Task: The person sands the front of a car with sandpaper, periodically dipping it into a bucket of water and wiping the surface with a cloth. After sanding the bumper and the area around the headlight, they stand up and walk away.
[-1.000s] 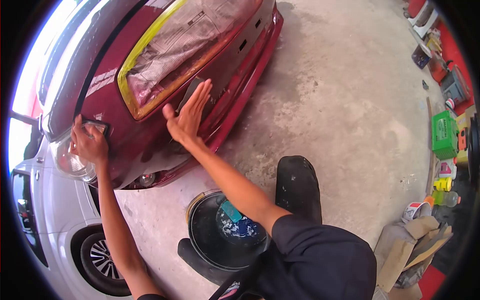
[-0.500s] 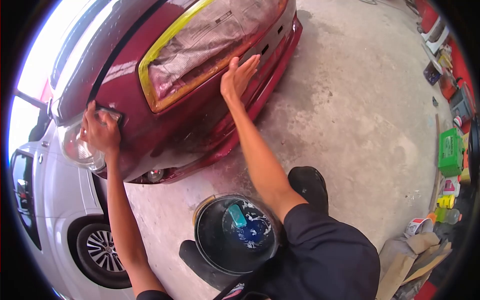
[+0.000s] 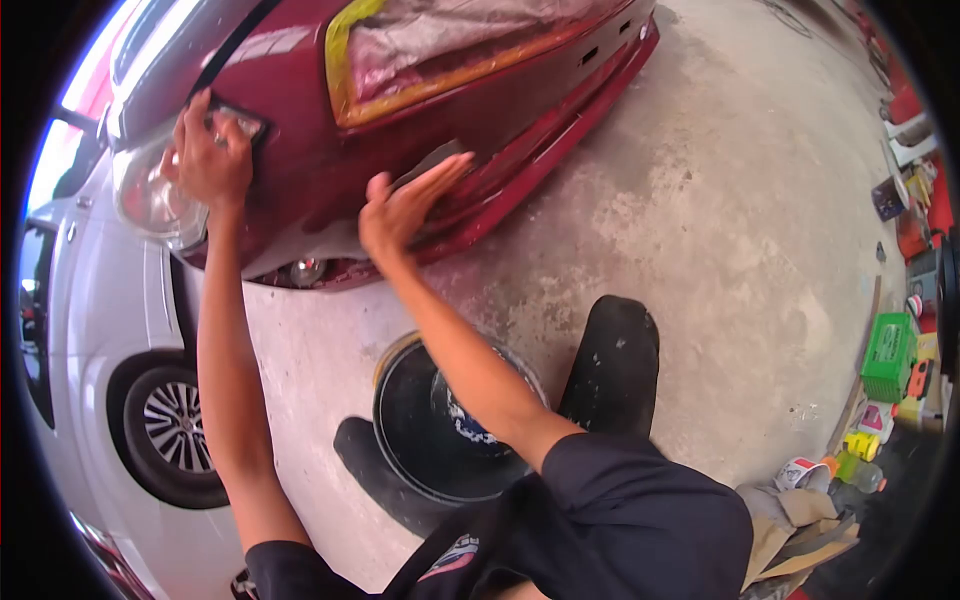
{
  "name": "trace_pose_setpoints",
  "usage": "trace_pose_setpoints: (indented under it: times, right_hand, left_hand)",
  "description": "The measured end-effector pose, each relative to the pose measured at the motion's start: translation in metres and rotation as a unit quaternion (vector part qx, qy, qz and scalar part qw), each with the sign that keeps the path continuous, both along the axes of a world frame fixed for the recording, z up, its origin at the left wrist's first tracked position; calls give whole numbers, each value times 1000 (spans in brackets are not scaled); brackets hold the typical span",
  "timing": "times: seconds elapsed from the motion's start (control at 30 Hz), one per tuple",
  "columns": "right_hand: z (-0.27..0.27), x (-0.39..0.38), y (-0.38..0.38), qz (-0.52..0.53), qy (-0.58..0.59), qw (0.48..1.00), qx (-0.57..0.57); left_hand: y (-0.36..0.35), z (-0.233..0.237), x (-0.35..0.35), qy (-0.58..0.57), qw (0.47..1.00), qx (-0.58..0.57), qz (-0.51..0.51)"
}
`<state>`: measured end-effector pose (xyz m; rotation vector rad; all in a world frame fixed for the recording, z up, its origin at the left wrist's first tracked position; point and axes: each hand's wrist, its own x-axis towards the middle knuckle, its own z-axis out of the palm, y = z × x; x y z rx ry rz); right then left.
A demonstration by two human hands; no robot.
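White car: at the far left we see a white car point(image 3: 95, 330) with its wheel point(image 3: 175, 425) low down, just beside the red one.
Headlight: a clear headlight point(image 3: 148, 195) sits at the corner of the red bumper point(image 3: 300, 195).
Left hand: our left hand point(image 3: 212, 152) rests on that corner above the headlight. The grip is curled, fingers bent over a small dark-edged patch, and we cannot tell whether it holds anything.
Masked panel: a masked panel point(image 3: 450, 35), paper edged with yellow tape, lies up and right of the left hand.
Right hand: our right hand point(image 3: 405, 205) lies flat on the bumper below the panel. The grip is wide, fingers straight and together, palm pressing.
Grey sheet: a grey sheet point(image 3: 437, 160) is pinned under those fingers, its edge showing just above them.
Relation: the sheet's long axis runs up and to the right with the fingers, along the bumper's length. The right hand is on it, the left well apart at the corner.
Bucket: a black bucket point(image 3: 400, 440) stands on the floor point(image 3: 700, 200) beneath the right forearm.
Far right: a green crate point(image 3: 888, 355) among clutter.
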<state>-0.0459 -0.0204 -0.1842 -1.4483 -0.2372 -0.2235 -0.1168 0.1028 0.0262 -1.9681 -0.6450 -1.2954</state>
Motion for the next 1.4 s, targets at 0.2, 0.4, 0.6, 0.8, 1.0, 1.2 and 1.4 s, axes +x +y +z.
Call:
trace_pose_setpoints:
  times: [0.2,0.4,0.6,0.8,1.0,1.2,1.4]
  right_hand:
    - [-11,102,-3,-34,64,997,23]
    - [7,-18,0,-36,-63,997,-2]
    - [6,132,-17,-16,154,988,24]
    - [-5,7,2,-14,-10,1000,11]
    - [-5,160,-19,-15,114,990,81]
    - [-16,135,-10,-1,65,998,7]
    - [-6,112,-12,-12,38,999,-20]
  left_hand:
    - [16,2,-2,-5,999,19,-31]
    - [8,4,-8,18,999,6,-33]
    - [9,0,-3,0,1000,-6,-30]
    - [3,6,-6,-1,1000,5,-24]
    - [5,-3,-6,-5,1000,-4,-14]
    - [2,1,-6,-7,999,1,-32]
    - [-1,3,-4,-18,1000,3,-21]
